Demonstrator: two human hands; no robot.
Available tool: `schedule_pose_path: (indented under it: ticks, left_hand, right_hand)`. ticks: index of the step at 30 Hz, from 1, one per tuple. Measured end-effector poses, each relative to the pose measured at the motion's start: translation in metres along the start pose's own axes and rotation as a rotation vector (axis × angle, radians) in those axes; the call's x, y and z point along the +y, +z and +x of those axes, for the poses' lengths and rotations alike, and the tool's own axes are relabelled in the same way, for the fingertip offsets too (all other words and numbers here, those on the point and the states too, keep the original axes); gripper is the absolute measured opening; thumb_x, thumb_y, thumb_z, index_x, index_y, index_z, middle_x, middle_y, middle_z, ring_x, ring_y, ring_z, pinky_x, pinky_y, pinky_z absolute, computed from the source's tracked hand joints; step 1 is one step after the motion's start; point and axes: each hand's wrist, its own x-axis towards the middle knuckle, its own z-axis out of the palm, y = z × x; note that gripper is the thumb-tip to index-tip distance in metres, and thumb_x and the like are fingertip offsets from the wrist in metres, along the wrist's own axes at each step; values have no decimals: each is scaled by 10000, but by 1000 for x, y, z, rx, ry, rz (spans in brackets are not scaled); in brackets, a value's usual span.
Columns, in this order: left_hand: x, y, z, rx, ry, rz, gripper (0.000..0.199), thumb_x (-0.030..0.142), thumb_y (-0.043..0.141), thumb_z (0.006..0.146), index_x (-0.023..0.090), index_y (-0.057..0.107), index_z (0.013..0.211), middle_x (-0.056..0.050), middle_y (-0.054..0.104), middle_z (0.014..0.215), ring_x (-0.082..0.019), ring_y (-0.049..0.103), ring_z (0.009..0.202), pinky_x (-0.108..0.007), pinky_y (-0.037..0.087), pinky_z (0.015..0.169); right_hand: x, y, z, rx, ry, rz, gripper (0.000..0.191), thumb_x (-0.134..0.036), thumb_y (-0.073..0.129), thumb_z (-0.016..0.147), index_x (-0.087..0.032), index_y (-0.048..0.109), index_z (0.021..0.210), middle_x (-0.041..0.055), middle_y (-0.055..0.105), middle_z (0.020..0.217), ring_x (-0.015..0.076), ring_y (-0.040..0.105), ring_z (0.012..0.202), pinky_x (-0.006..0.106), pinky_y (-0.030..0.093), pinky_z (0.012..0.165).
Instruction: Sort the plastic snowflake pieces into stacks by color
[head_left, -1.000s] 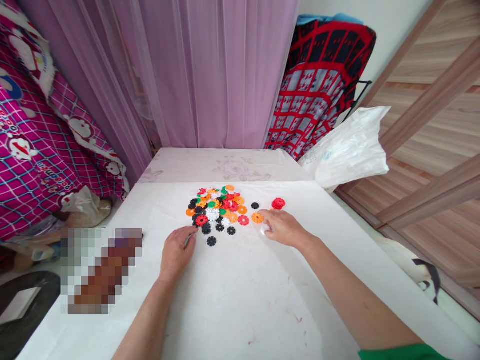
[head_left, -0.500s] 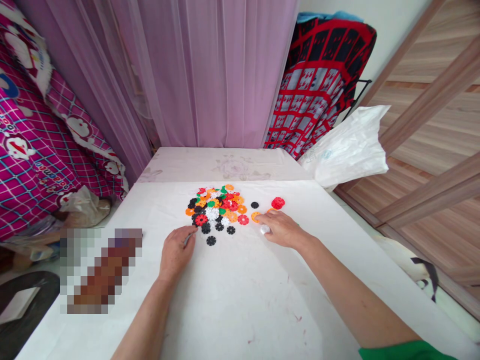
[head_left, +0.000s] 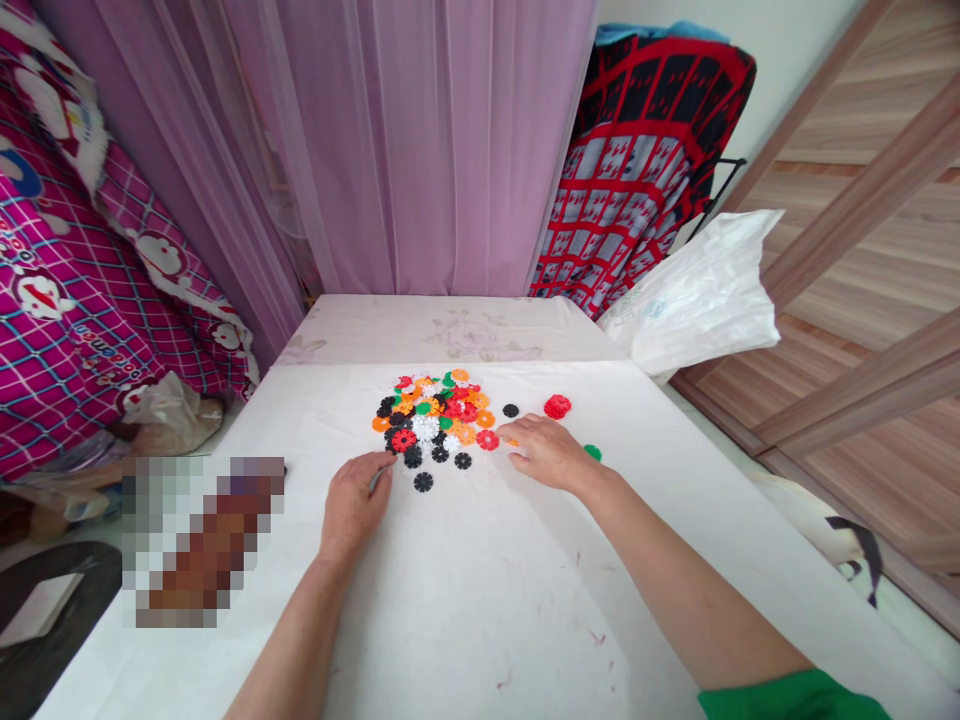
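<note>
A heap of snowflake-shaped plastic discs (head_left: 424, 428) in red, orange, black, white and green lies on the white tabletop. My left hand (head_left: 355, 500) rests at the heap's left front edge, fingers lightly curved, seemingly holding nothing. To the right of the heap, my right hand (head_left: 544, 450) reaches with fingers extended and thumb apart. Its fingertips are beside a red disc (head_left: 487, 440), and an orange disc (head_left: 514, 442) shows partly under them. Beyond that hand sit a single black disc (head_left: 510, 410) and a small stack of red discs (head_left: 557, 406). A green disc (head_left: 593, 453) peeks out behind my right wrist.
Several black discs lie in front of the heap, one (head_left: 424, 482) nearest me. A white plastic bag (head_left: 697, 295) hangs at the table's back right. Purple curtains (head_left: 450, 150) stand behind the table. A pixelated patch (head_left: 210, 540) covers something at the left edge.
My right hand has shifted slightly left toward the red disc. The white piece by its thumb is out of sight, and the green disc has come into view. My left hand has stayed put.
</note>
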Motion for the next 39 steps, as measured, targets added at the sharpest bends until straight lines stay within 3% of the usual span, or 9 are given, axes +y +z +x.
schedule_pose_path:
  ticks: [3,8,15,19,22,29,39]
  left_hand:
    - [0,0,0,0,6,-2,317,333,435,858,246,726,952,-40,749,1031,-234,677,980,-407,505,939]
    - [-3,2,0,16,15,-4,309,332,446,859,245,725,960,-39,748,1033,-230,675,979,-399,505,939]
    - [-4,5,-1,13,12,14,307,313,443,873,245,719,988,-41,742,1054,-231,669,995,-408,502,939]
    - [-4,5,-2,10,10,22,308,307,443,870,249,722,989,-39,742,1056,-230,669,1000,-407,496,947]
    - [-3,4,-2,20,9,21,308,308,447,867,250,725,983,-40,743,1053,-231,669,996,-407,498,947]
    - [2,1,0,5,15,22,311,315,436,866,249,726,958,-39,746,1046,-233,677,987,-411,502,946]
    - [-3,1,0,9,32,33,326,336,431,867,240,724,972,-47,745,1048,-235,677,988,-400,513,934]
  right_hand:
    - [-21,8,22,29,-9,-13,257,-145,516,840,-208,665,1039,59,697,1024,209,569,966,311,386,832]
    - [-51,23,50,78,-41,2,289,-192,557,827,-211,648,1100,58,695,1057,233,542,1044,335,386,874]
    - [-61,28,63,50,38,-7,344,-204,584,797,-194,608,1140,78,698,1020,246,567,987,348,390,853]
    - [-48,18,54,97,94,73,455,-199,591,787,-198,554,1240,69,688,1073,226,568,1013,322,391,856]
    - [-24,5,34,148,156,113,473,-187,600,780,-209,546,1250,63,684,1098,211,568,1023,309,387,868]
    - [33,-7,-20,93,206,95,493,-142,597,731,-222,550,1215,22,702,1069,211,570,1040,321,388,891]
    - [28,5,-27,60,161,73,485,-154,583,738,-202,559,1220,36,707,1030,221,572,1007,315,375,868]
